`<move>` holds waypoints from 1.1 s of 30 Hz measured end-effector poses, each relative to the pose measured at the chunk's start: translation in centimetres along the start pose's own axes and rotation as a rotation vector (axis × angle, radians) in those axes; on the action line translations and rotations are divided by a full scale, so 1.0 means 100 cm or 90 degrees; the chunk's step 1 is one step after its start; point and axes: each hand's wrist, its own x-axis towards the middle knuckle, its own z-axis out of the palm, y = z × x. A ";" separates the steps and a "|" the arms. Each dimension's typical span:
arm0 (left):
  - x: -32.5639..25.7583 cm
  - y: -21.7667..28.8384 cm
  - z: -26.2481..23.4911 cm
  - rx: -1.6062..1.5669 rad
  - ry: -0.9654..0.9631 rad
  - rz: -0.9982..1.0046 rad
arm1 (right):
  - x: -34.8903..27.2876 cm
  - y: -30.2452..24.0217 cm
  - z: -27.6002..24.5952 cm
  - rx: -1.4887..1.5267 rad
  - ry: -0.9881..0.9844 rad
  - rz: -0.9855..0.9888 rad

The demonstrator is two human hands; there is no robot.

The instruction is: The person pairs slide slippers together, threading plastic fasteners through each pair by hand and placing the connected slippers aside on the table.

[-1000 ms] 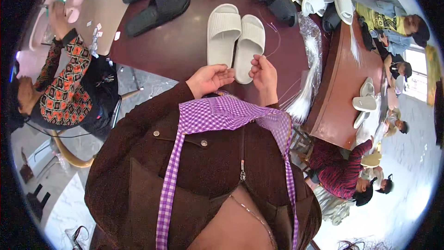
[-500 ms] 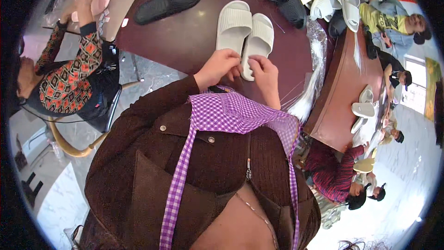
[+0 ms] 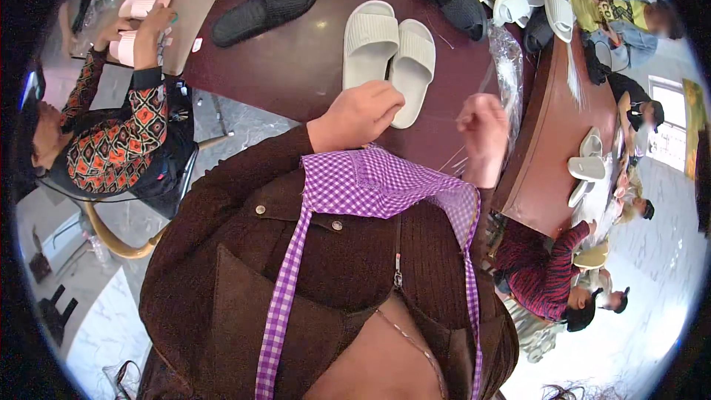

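Handling two pale-grey, ribbed, rubbery slides (image 3: 370, 33) seems underway at twelve o'clock; left hand (image 3: 359, 115) and right hand (image 3: 486, 126) curl their fingers, grip unclear; the next move likely calls for precision.

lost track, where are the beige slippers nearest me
The beige slippers lie upper centre in the head view, on the maroon table by your left hand, right of a black pair.

At upper centre, your dark red table (image 3: 259, 78) carries beige slippers (image 3: 372, 33), with black slippers (image 3: 268, 11) toward the upper left.
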 end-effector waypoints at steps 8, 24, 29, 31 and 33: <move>-0.050 -0.056 0.040 0.101 -0.141 0.018 | 0.027 0.121 -0.014 -0.308 0.004 0.234; -0.022 -0.098 0.093 0.282 -0.236 -0.018 | 0.118 0.191 -0.001 -0.491 0.022 -0.087; -0.012 -0.110 0.094 0.298 -0.210 -0.104 | 0.086 0.161 0.010 -0.668 0.010 -0.286; -0.007 -0.112 0.091 0.290 -0.211 -0.114 | 0.077 0.155 0.006 -0.634 0.019 -0.296; -0.004 -0.112 0.087 0.271 -0.200 -0.153 | 0.067 0.147 0.002 -0.647 0.013 -0.257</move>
